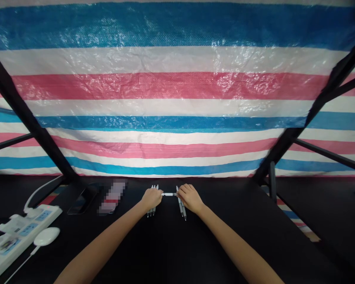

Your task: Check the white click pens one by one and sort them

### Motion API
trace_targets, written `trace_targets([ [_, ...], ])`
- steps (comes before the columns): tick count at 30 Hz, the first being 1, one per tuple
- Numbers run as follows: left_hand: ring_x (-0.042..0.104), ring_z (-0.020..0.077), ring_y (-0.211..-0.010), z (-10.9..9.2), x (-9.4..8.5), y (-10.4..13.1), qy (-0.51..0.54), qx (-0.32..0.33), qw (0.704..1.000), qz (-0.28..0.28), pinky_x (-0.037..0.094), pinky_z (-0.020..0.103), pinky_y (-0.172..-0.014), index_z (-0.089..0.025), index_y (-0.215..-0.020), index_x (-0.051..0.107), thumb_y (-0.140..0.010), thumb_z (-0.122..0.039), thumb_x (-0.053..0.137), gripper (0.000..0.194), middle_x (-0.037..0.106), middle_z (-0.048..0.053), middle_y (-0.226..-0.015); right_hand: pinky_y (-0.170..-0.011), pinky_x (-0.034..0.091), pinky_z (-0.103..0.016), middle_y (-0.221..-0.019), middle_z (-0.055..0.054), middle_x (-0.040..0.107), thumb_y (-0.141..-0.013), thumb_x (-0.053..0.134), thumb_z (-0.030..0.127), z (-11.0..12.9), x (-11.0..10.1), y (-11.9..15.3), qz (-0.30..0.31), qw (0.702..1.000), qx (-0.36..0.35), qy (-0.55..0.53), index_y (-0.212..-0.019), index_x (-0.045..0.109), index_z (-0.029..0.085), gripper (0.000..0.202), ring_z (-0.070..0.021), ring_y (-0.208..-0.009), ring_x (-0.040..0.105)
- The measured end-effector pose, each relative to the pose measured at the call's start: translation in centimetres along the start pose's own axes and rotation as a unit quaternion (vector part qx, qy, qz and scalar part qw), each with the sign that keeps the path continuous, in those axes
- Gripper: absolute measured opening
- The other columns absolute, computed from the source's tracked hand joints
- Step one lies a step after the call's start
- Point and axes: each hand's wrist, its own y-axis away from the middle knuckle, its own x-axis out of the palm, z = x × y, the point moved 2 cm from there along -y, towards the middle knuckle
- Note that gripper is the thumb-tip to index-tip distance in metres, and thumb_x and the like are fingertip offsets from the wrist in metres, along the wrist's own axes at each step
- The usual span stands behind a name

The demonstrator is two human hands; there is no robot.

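A white pen (169,194) lies level between my two hands, one end at each hand's fingertips. My left hand (152,199) is closed on its left end, above a row of several grey-white pens (151,212) laid side by side on the black table. Closed on the right end is my right hand (190,197), its fingers partly over another small group of pens (182,207). The upper parts of both pen groups are partly hidden by the hands.
To the left are a white power strip (26,232) with plugs, a round white charger (47,236) on a cable, a dark phone (83,200) and a blurred-out item (112,197). Black frame bars (51,148) and a striped tarp (171,86) stand behind the table (177,252).
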Motion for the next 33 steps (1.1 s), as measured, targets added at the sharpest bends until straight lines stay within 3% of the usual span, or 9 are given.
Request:
trace_targets([
  [5, 0.066, 0.0219, -0.077, 0.2, 0.0, 0.3, 0.001, 0.051, 0.999, -0.012, 0.047, 0.028, -0.067, -0.016, -0.114, 0.049, -0.091, -0.037, 0.037, 0.033, 0.067, 0.009, -0.08, -0.071, 0.031, -0.032, -0.084, -0.006, 0.058, -0.09, 0.047, 0.018, -0.3, 0.1, 0.3, -0.015, 1.0, 0.01, 0.007, -0.084, 0.057, 0.017, 0.013, -0.0204, -0.08, 0.045],
  [9, 0.064, 0.0176, -0.07, 0.5, 0.3, 0.3, -0.041, 0.128, 0.99, -0.051, 0.044, 0.024, -0.06, -0.016, -0.102, 0.049, -0.094, -0.037, 0.031, 0.029, 0.064, 0.007, -0.081, -0.073, 0.031, -0.032, -0.084, -0.006, 0.058, -0.09, 0.046, 0.017, -0.7, 0.1, 0.6, -0.016, 1.0, 0.013, 0.0, -0.083, 0.057, 0.017, 0.013, -0.0203, -0.08, 0.045],
  [13, 0.06, 0.0154, -0.072, 0.7, 0.5, 0.1, -0.071, 0.172, 0.974, -0.13, 0.042, 0.023, -0.059, -0.016, -0.09, 0.052, -0.094, -0.032, 0.032, 0.027, 0.059, 0.006, -0.085, -0.073, 0.03, -0.032, -0.082, -0.006, 0.058, -0.09, 0.046, 0.018, -0.6, 0.1, 0.7, -0.02, 1.0, 0.015, 0.001, -0.082, 0.057, 0.017, 0.014, -0.0202, -0.081, 0.045],
  [16, 0.057, 0.0156, -0.078, 0.9, 0.6, 0.1, -0.083, 0.198, 0.957, -0.195, 0.042, 0.024, -0.063, -0.016, -0.087, 0.053, -0.094, -0.029, 0.033, 0.025, 0.057, 0.006, -0.087, -0.072, 0.03, -0.031, -0.081, -0.006, 0.057, -0.09, 0.047, 0.019, -0.4, 0.2, 0.8, -0.024, 1.0, 0.013, 0.003, -0.081, 0.057, 0.017, 0.013, -0.02, -0.08, 0.045],
  [20, 0.057, 0.0165, -0.077, 1.2, 1.3, 0.0, -0.087, 0.228, 0.94, -0.239, 0.043, 0.026, -0.064, -0.016, -0.09, 0.054, -0.094, -0.03, 0.033, 0.026, 0.057, 0.006, -0.082, -0.071, 0.03, -0.031, -0.079, -0.006, 0.057, -0.088, 0.049, 0.017, -0.4, 0.5, 0.8, -0.045, 0.999, 0.005, 0.008, -0.08, 0.056, 0.017, 0.011, -0.0196, -0.078, 0.045],
  [25, 0.06, 0.016, -0.075, 1.3, 1.7, 0.2, -0.079, 0.251, 0.934, -0.243, 0.044, 0.026, -0.063, -0.014, -0.114, 0.047, -0.095, -0.03, 0.034, 0.028, 0.061, 0.006, -0.084, -0.072, 0.03, -0.031, -0.079, -0.005, 0.057, -0.087, 0.049, 0.014, -0.4, 0.4, 0.7, -0.056, 0.998, 0.001, 0.012, -0.08, 0.056, 0.017, 0.011, -0.0193, -0.078, 0.044],
  [29, 0.06, 0.0151, -0.068, 1.2, 1.5, 0.4, -0.074, 0.246, 0.941, -0.222, 0.04, 0.024, -0.056, -0.016, -0.101, 0.05, -0.094, -0.032, 0.036, 0.022, 0.06, 0.003, -0.079, -0.071, 0.03, -0.031, -0.079, -0.005, 0.056, -0.086, 0.05, 0.013, -0.2, 0.2, 0.7, -0.059, 0.998, 0.004, 0.02, -0.079, 0.055, 0.017, 0.009, -0.0194, -0.077, 0.044],
  [33, 0.059, 0.0154, -0.069, 1.1, 1.1, 0.4, -0.078, 0.247, 0.934, -0.247, 0.039, 0.026, -0.057, -0.017, -0.086, 0.049, -0.095, -0.025, 0.032, 0.021, 0.058, 0.002, -0.076, -0.071, 0.029, -0.031, -0.08, -0.005, 0.056, -0.083, 0.052, 0.011, -0.2, 0.2, 0.8, -0.063, 0.998, 0.005, 0.024, -0.079, 0.055, 0.017, 0.008, -0.0196, -0.077, 0.043],
])
